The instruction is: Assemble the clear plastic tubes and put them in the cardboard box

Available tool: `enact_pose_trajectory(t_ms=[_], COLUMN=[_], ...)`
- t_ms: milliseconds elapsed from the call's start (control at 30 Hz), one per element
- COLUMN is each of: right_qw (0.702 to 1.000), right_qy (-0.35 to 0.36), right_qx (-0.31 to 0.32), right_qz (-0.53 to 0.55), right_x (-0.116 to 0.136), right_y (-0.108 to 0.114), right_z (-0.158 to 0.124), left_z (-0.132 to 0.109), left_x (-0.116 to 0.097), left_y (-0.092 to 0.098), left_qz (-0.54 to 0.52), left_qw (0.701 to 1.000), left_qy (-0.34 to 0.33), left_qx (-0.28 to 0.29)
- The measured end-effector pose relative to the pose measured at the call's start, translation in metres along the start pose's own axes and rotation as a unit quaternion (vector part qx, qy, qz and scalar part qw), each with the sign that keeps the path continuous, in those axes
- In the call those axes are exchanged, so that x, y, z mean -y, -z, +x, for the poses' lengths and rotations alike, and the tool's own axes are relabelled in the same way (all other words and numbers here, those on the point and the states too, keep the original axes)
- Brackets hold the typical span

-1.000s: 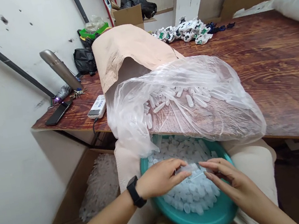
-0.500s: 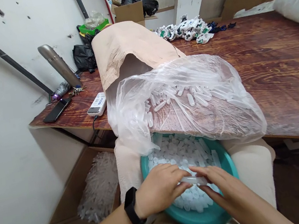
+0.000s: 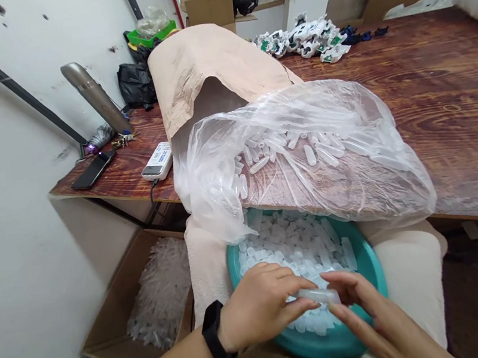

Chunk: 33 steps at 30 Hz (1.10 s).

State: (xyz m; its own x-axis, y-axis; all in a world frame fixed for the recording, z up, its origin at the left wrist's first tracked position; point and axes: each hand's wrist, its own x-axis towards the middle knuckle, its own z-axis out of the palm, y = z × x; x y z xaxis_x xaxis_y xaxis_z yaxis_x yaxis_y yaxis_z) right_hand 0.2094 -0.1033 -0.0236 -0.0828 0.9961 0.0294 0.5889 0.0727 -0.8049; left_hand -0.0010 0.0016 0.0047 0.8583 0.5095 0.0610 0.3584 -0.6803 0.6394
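A translucent whitish plastic tube (image 3: 318,295) lies nearly level between my two hands, above the basin. My left hand (image 3: 265,302), with a black band on its wrist, pinches the tube's left end between thumb and fingers. At the right end, my right hand (image 3: 361,305) has its thumb against the tube, while its index finger arches above; the contact of its other fingers is partly hidden. Below both hands, a teal basin (image 3: 374,269) holds a heap of small translucent plastic pieces (image 3: 294,243).
Loose tubes (image 3: 270,147) lie in a clear plastic bag (image 3: 358,184) spread over the table edge, in front of a large paper sack (image 3: 219,55). A cardboard box (image 3: 105,339) of clear pieces stands at lower left. A phone (image 3: 95,170) and white device (image 3: 158,161) rest on the table (image 3: 445,80).
Both hands and the tube have shifted slightly to the right and down. My right hand's fingers have spread a little more around the tube's end.
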Motion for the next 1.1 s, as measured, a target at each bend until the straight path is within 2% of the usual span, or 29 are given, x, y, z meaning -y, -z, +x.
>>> enact_pose_trajectory(t_ms=[167, 367, 467, 600, 800, 900, 1000, 1100], right_qw=[0.995, 0.976, 0.972, 0.973, 0.958, 0.965, 0.977, 0.979], right_qy=[0.05, 0.128, 0.133, 0.122, 0.168, 0.147, 0.076, 0.021], right_qx=[0.023, 0.021, 0.023, 0.057, 0.026, 0.048, 0.11, 0.157], right_qz=[-0.081, -0.174, -0.194, -0.187, -0.229, -0.213, -0.165, -0.129], right_x=[-0.003, -0.002, 0.0, 0.004, 0.004, 0.004, 0.006, 0.006], right_y=[0.011, 0.017, 0.016, 0.018, 0.016, 0.008, -0.001, -0.002], right_z=[0.0, 0.003, 0.004, 0.005, 0.008, 0.008, 0.009, 0.018], left_z=[-0.002, -0.003, -0.002, -0.001, 0.001, 0.0, -0.001, -0.002], left_x=[-0.001, -0.001, 0.0, -0.002, -0.002, 0.001, 0.006, 0.011], left_y=[-0.004, -0.006, -0.006, -0.008, -0.007, -0.008, -0.011, -0.013], left_qz=[-0.008, -0.032, -0.037, -0.04, -0.045, -0.006, 0.042, 0.051], left_qw=[1.0, 0.999, 0.999, 0.999, 0.999, 1.0, 0.999, 0.999], left_qy=[-0.004, 0.006, 0.012, 0.005, 0.007, -0.009, -0.022, -0.003], left_qx=[0.014, 0.009, 0.009, 0.017, 0.002, -0.008, -0.005, 0.006])
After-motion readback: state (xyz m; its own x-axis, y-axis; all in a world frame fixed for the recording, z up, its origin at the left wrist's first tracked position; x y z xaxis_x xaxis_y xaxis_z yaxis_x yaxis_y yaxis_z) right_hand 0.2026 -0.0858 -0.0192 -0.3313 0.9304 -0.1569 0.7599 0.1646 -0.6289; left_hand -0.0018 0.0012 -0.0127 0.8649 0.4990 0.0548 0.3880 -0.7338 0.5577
